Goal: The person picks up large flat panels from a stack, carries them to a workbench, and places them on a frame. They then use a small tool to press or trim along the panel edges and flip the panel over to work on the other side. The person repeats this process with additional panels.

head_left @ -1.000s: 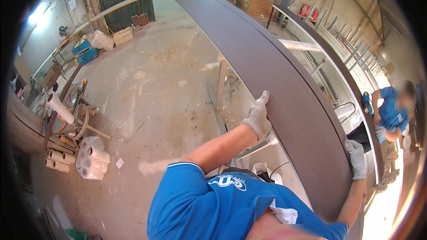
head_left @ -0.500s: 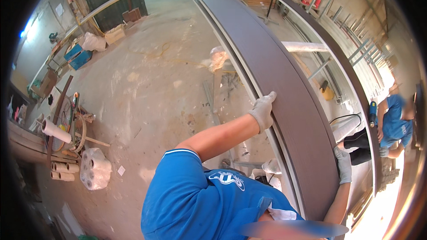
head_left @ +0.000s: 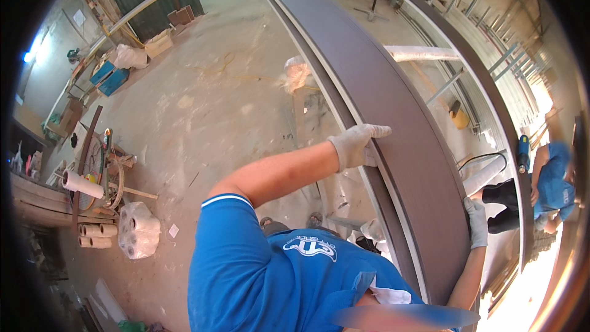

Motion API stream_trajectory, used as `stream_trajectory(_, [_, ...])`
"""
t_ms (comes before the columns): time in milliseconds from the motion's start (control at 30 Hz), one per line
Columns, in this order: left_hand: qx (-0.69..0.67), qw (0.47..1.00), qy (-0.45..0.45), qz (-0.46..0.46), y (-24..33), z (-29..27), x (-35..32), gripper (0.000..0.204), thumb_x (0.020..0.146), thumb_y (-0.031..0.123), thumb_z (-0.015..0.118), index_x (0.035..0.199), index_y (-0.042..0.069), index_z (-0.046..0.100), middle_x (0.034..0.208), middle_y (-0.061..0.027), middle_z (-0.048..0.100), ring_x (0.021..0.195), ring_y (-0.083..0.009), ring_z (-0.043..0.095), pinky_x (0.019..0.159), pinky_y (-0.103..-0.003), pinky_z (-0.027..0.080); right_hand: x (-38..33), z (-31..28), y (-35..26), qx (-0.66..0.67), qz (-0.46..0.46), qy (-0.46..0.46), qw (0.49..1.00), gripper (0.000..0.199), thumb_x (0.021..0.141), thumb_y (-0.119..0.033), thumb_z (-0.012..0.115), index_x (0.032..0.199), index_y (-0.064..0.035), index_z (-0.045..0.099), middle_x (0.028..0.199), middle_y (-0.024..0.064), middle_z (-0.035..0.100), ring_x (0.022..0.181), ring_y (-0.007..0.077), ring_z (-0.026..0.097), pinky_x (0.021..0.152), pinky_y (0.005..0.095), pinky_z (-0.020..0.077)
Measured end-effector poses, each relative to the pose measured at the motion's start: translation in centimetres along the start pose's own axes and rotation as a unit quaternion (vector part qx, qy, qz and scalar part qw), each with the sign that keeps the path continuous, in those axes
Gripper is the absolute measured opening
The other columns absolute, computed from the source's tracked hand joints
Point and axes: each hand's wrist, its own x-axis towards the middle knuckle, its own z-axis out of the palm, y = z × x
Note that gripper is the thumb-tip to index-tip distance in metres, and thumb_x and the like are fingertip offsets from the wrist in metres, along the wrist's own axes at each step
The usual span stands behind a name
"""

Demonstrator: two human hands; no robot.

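Note:
A long dark brown panel point(head_left: 375, 80) slants across the middle, lying over a second panel point(head_left: 386, 200) whose brown face shows along its left side. My left hand point(head_left: 356, 146), in a pale work glove, grips the upper panel's left edge, thumb side on top and the other fingers tucked down at the edge. On the opposite long edge, my right hand point(head_left: 476, 221), also gloved, holds the same panel near its close end; its fingertips are partly hidden below. A wrapped support bar point(head_left: 424, 53) passes under the panels.
Another long panel point(head_left: 476, 64) stands to the right, with a co-worker point(head_left: 556, 178) in blue beside it and a blue power tool point(head_left: 523, 154) on it. Wrapped rolls point(head_left: 138, 230) and a blue box point(head_left: 109, 78) sit on the floor at left.
The upper panel has shifted away from the lower one, baring a wider strip of the lower panel's face. My left hand has moved slightly left with its elbow spread outward.

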Motion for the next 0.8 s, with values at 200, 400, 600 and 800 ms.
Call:
stream_trajectory(200, [0.168, 0.985, -0.010, -0.049, 1.7, -1.8, -1.0, 0.050, 0.098, 0.031, 0.065, 0.132, -0.005, 0.057, 0.138, -0.0273, 0.053, 0.120, -0.0333, 0.062, 0.095, -0.045, 0.056, 0.2, -0.4, 1.0, 0.051, 0.005, -0.026, 0.998, 0.041, 0.097, -0.043, 0.066, 0.096, -0.0021, 0.071, 0.080, -0.0046, 0.062, 0.072, 0.0061, 0.052, 0.065, 0.0250, 0.0428])
stream_trajectory(400, [0.488, 0.866, -0.065, 0.090, 6.4, -3.3, -5.6, 0.045, 0.095, 0.038, 0.068, 0.102, -0.006, 0.073, 0.080, -0.0126, 0.073, 0.072, -0.0175, 0.072, 0.067, -0.029, 0.059, -0.7, -0.1, 0.0, 0.030, 0.038, 0.004, 0.999, 0.033, 0.101, -0.038, 0.062, 0.098, -0.0060, 0.070, 0.083, -0.0052, 0.064, 0.075, 0.0045, 0.054, 0.066, 0.0249, 0.0451])
stream_trajectory(600, [0.391, 0.905, 0.009, 0.166, 3.6, -7.4, -6.3, 0.037, 0.096, 0.033, 0.066, 0.103, -0.002, 0.074, 0.085, -0.0076, 0.072, 0.077, -0.0122, 0.069, 0.069, -0.026, 0.056, -2.0, 1.7, -1.3, -0.297, -0.069, 0.115, 0.945, 0.046, 0.103, -0.037, 0.055, 0.092, 0.0070, 0.065, 0.073, 0.0162, 0.064, 0.066, 0.0164, 0.053, 0.067, 0.0363, 0.0459])
stream_trajectory(800, [0.366, 0.925, -0.004, 0.099, -2.5, -14.5, -4.3, 0.031, 0.095, 0.027, 0.070, 0.101, -0.003, 0.073, 0.081, -0.0036, 0.069, 0.076, -0.0099, 0.061, 0.070, -0.028, 0.050, -5.6, 6.4, -12.0, -0.443, -0.149, 0.279, 0.839, 0.034, 0.093, -0.036, 0.068, 0.101, -0.0038, 0.074, 0.093, 0.0191, 0.070, 0.082, 0.0283, 0.068, 0.075, 0.0379, 0.0530])
